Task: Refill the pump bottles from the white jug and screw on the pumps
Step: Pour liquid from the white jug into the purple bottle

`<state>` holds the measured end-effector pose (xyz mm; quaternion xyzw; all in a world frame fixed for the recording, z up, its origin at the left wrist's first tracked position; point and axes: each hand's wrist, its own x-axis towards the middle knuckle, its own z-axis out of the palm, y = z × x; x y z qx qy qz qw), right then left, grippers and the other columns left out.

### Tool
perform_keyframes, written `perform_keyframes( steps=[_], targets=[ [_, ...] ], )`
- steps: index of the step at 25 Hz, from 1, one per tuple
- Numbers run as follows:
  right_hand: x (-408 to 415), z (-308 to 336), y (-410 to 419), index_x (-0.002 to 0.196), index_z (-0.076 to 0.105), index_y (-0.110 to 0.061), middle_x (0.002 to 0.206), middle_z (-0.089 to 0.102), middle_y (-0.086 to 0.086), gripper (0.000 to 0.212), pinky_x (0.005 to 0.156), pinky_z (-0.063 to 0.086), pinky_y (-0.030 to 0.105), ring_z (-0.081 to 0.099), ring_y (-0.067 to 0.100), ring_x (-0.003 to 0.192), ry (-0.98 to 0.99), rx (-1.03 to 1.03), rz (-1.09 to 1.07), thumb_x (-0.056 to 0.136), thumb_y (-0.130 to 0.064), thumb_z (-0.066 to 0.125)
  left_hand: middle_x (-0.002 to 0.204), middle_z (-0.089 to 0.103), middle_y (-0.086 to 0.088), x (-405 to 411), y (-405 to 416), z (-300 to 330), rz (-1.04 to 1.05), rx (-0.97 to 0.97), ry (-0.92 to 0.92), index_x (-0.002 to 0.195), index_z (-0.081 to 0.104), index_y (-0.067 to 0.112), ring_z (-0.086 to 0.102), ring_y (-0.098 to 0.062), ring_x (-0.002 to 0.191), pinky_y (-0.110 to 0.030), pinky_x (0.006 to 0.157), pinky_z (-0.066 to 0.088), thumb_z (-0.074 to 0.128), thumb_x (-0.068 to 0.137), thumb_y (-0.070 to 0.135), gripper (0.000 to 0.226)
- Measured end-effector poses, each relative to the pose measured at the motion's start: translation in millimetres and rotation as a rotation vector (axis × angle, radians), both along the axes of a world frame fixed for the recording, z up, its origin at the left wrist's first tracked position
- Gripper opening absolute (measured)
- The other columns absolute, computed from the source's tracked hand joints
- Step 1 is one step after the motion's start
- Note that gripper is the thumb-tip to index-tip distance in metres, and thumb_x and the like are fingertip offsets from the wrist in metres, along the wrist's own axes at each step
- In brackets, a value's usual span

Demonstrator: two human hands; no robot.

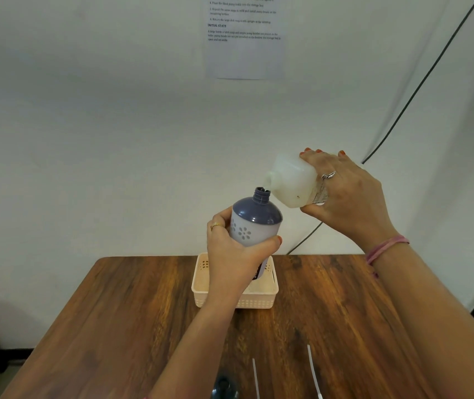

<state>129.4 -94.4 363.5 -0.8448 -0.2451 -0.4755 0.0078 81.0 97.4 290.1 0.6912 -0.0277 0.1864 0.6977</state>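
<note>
The person is pouring from the white jug [293,182] into a pump bottle [254,220], both held in the air above a cream basket [258,295] at the far edge of the wooden table [114,312]. To do this step well, the jug's spout should be sitting directly over the bottle's narrow threaded neck [261,194] and tipping slowly, so the stream is not overshooting the small opening; holding the bottle closer to upright would likely be helping too. Whether liquid is flowing right now cannot be told.

The left hand [235,249] is gripping the bottle around its pale lower body, fingers curled behind and thumb wrapping across the front, and the bottle is leaning slightly toward the jug. The right hand [342,191] is grasping the jug from above and behind, fingers spread over its top and thumb beneath, the wrist bent so the spout is pointing down and left, just beside the bottle's mouth. Near the table's close edge, two thin white dip tubes [312,367] and a dark pump head [224,384] are lying, not yet fitted.
</note>
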Motion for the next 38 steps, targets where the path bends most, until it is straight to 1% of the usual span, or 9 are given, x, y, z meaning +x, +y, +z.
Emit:
perform_keyframes(
  steps=[8, 10, 12, 14, 18, 21, 27, 31, 38],
  targets=[
    [0.3, -1.7, -0.3, 0.127, 0.056, -0.008, 0.125, 0.063, 0.009, 0.075, 0.102, 0.042, 0.044, 0.062, 0.029, 0.112, -0.009, 0.006, -0.007, 0.060, -0.027, 0.086, 0.118, 0.056, 0.000, -0.7, -0.9, -0.6, 0.006, 0.007, 0.013, 0.106, 0.044, 0.045, 0.063, -0.016, 0.102, -0.032, 0.077, 0.061, 0.089, 0.049, 0.030, 0.074],
    [0.4, -2.1, -0.4, 0.127, 0.056, -0.009, 0.125, 0.063, 0.008, 0.075, 0.102, 0.042, 0.044, 0.062, 0.029, 0.112, -0.014, 0.008, -0.009, 0.060, -0.026, 0.086, 0.118, 0.055, 0.000, -1.2, -1.0, -0.8, 0.007, 0.012, 0.016, 0.111, 0.044, 0.042, 0.062, -0.017, 0.103, -0.031, 0.077, 0.061, 0.090, 0.050, 0.030, 0.078],
    [0.5, -2.7, -0.5, 0.127, 0.055, -0.010, 0.125, 0.063, 0.007, 0.075, 0.102, 0.042, 0.044, 0.062, 0.028, 0.112, -0.013, 0.010, -0.009, 0.060, -0.026, 0.086, 0.119, 0.055, 0.001, -1.2, -1.3, -1.2, 0.007, 0.015, 0.016, 0.114, 0.043, 0.039, 0.062, -0.016, 0.103, -0.029, 0.076, 0.060, 0.092, 0.055, 0.024, 0.079],
    [0.5, -3.1, -0.6, 0.127, 0.056, -0.010, 0.125, 0.063, 0.007, 0.075, 0.102, 0.042, 0.044, 0.062, 0.029, 0.113, -0.011, 0.015, -0.005, 0.060, -0.026, 0.086, 0.119, 0.054, 0.001, -1.3, -1.5, -1.0, 0.007, 0.020, 0.015, 0.112, 0.043, 0.041, 0.061, -0.016, 0.103, -0.029, 0.076, 0.060, 0.092, 0.057, 0.021, 0.077],
    [0.0, -2.7, -0.2, 0.127, 0.056, -0.010, 0.124, 0.064, 0.006, 0.074, 0.103, 0.041, 0.043, 0.063, 0.027, 0.112, -0.025, 0.021, -0.005, 0.061, -0.026, 0.086, 0.119, 0.055, 0.000, -2.4, -0.6, -0.2, -0.003, -0.008, 0.012, 0.102, 0.044, 0.045, 0.062, -0.014, 0.101, -0.029, 0.075, 0.060, 0.091, 0.053, 0.023, 0.071],
    [-0.4, -2.8, 0.5, 0.126, 0.057, -0.010, 0.124, 0.064, 0.006, 0.073, 0.103, 0.041, 0.042, 0.063, 0.026, 0.112, -0.040, 0.021, 0.001, 0.061, -0.025, 0.086, 0.119, 0.055, 0.000, -2.8, -0.2, -0.4, -0.004, -0.010, 0.013, 0.102, 0.044, 0.045, 0.063, -0.013, 0.101, -0.029, 0.075, 0.060, 0.091, 0.053, 0.023, 0.072],
    [-1.5, -3.6, 0.6, 0.126, 0.057, -0.009, 0.124, 0.064, 0.006, 0.074, 0.104, 0.040, 0.042, 0.063, 0.028, 0.112, -0.038, 0.008, 0.004, 0.061, -0.026, 0.087, 0.119, 0.056, 0.000, -4.3, -0.2, 0.1, 0.006, -0.006, 0.015, 0.101, 0.044, 0.046, 0.063, -0.013, 0.101, -0.031, 0.078, 0.060, 0.088, 0.047, 0.029, 0.072],
    [-1.3, -4.2, 0.6, 0.127, 0.056, -0.009, 0.125, 0.063, 0.006, 0.074, 0.104, 0.040, 0.042, 0.062, 0.027, 0.113, -0.032, 0.001, 0.011, 0.061, -0.026, 0.087, 0.119, 0.056, 0.000, -4.3, -0.1, -0.5, 0.014, 0.000, 0.020, 0.103, 0.044, 0.047, 0.063, -0.016, 0.103, -0.037, 0.082, 0.060, 0.088, 0.045, 0.031, 0.074],
    [-1.2, -2.2, 0.8, 0.126, 0.057, -0.008, 0.125, 0.063, 0.006, 0.072, 0.103, 0.040, 0.043, 0.062, 0.028, 0.113, -0.025, 0.002, 0.024, 0.062, -0.026, 0.086, 0.119, 0.056, 0.000, -4.6, 0.4, -0.4, 0.012, -0.013, 0.010, 0.104, 0.046, 0.044, 0.063, -0.014, 0.102, -0.033, 0.079, 0.060, 0.089, 0.047, 0.028, 0.073]
  ],
)
